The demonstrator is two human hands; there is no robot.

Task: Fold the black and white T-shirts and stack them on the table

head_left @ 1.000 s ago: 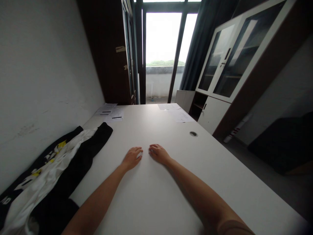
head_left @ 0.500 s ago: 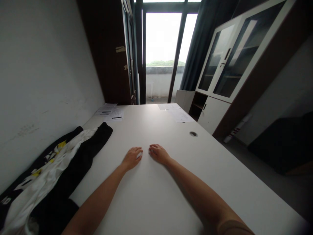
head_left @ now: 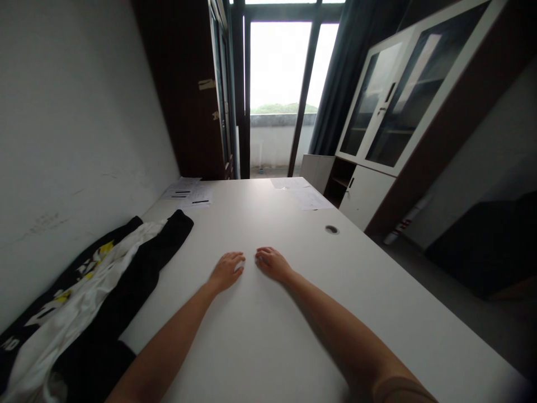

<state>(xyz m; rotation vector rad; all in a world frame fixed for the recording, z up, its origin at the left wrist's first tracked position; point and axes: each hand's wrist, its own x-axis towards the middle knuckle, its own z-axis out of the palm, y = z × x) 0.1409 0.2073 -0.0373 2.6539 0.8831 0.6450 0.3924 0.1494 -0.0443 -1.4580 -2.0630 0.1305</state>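
My left hand rests palm down on the white table, fingers slightly curled and apart, holding nothing. Just to its right, with a narrow gap between them, my right hand lies on the same surface in a similar loose pose, also holding nothing. Along the left side of the table is a heap of folded clothing in black and white with yellow printed patches. It lies to the left of my left forearm, and the forearm overlaps its near end in view.
Printed papers with black pens lie at the far left corner; more sheets lie far right. A round cable hole opens near the right edge. A wall borders the left; a glass-door cabinet stands right.
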